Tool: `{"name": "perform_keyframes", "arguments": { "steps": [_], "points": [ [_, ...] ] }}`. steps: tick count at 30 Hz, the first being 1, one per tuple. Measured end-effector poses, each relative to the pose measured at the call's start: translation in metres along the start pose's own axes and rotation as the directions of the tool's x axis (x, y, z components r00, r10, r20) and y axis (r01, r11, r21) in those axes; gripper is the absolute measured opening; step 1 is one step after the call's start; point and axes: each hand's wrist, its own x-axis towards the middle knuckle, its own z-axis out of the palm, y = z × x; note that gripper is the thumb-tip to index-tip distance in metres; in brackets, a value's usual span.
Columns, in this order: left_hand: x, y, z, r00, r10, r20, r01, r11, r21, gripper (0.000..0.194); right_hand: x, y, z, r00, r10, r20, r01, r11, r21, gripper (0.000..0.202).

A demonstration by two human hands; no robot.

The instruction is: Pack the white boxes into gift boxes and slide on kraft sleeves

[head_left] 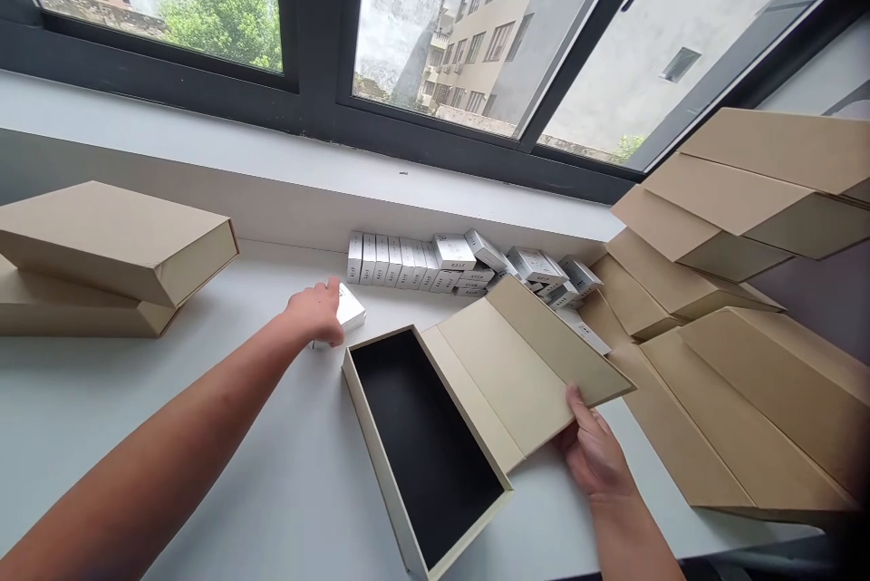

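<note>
My left hand (316, 311) reaches out over the table, its fingers closed around a small white box (352, 309) that is partly hidden behind them. In front of me a large beige gift box (381, 440) lies tilted on the table with its hinged lid (507, 372) folded open to the right. Its black inside holds nothing. My right hand (594, 445) pinches the lower right edge of that lid, thumb on the inner face and fingers beneath.
Along the wall under the window stand several small white boxes (394, 262), a neat row at left and a jumbled pile at right. Closed beige boxes (119, 241) are stacked at left. More brown boxes (720, 363) pile up high at right. The white table (272, 472) bears everything.
</note>
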Motion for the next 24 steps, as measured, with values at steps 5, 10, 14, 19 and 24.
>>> {"name": "perform_keyframes", "arguments": {
  "steps": [5, 10, 14, 19, 24],
  "points": [
    [-0.030, -0.019, -0.032, 0.985, 0.171, 0.037, -0.167, 0.983, -0.079, 0.095, 0.015, -0.008, -0.004, 1.000, -0.004, -0.009, 0.005, 0.996, 0.094, 0.042],
    [-0.089, 0.018, -0.052, 0.784, 0.616, -0.078, -0.621, 0.779, -0.083, 0.071, 0.033, -0.008, 0.014, 0.994, -0.042, 0.100, 0.035, 0.997, 0.073, 0.044],
    [-0.109, 0.068, -0.029, 0.455, 0.877, 0.153, -0.875, 0.472, -0.104, 0.060, 0.048, -0.004, 0.041, 0.975, -0.105, 0.198, 0.091, 0.993, 0.078, 0.055],
    [-0.097, 0.085, -0.009, 0.416, 0.887, 0.201, -0.908, 0.418, 0.030, 0.058, 0.052, 0.000, 0.051, 0.964, -0.140, 0.225, 0.119, 0.987, 0.105, 0.066],
    [-0.066, 0.079, 0.011, 0.461, 0.846, 0.269, -0.872, 0.488, -0.040, 0.067, 0.046, 0.000, 0.046, 0.962, -0.151, 0.229, 0.128, 0.985, 0.112, 0.066]
  ]
}}
